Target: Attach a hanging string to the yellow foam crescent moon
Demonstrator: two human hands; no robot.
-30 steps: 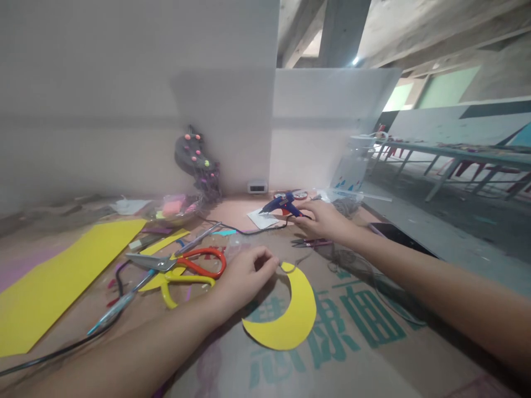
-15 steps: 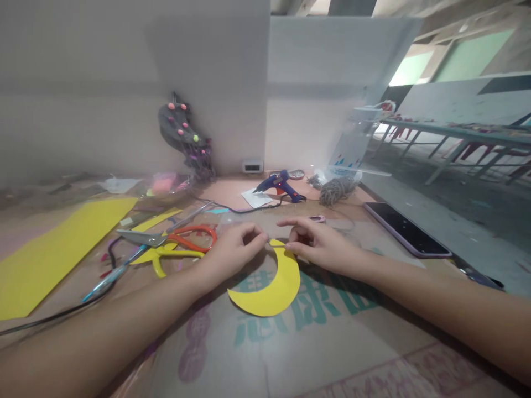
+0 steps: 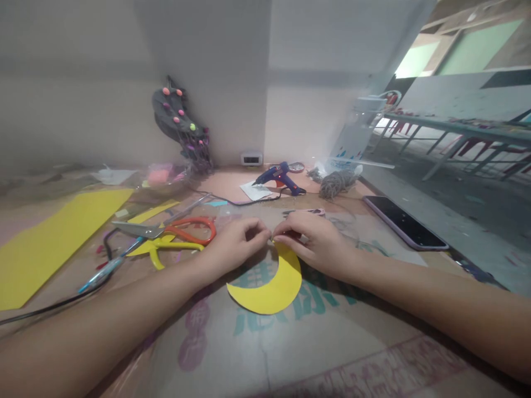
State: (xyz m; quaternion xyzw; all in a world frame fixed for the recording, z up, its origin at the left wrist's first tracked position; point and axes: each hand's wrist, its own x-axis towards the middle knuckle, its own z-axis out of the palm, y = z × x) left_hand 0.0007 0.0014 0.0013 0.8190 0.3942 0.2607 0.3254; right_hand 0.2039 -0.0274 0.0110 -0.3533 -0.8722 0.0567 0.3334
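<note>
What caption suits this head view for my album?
Left hand and right hand together at the upper tip of a yellow crescent, scissors and glue gun nearby.

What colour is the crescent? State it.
The crescent is yellow, as the head view shows.

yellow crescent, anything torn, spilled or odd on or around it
No tear or spill shows on the yellow crescent, though the right hand hides part of its upper end. Scissors to its left lie untidily across a yellow scrap amid clutter.
</note>
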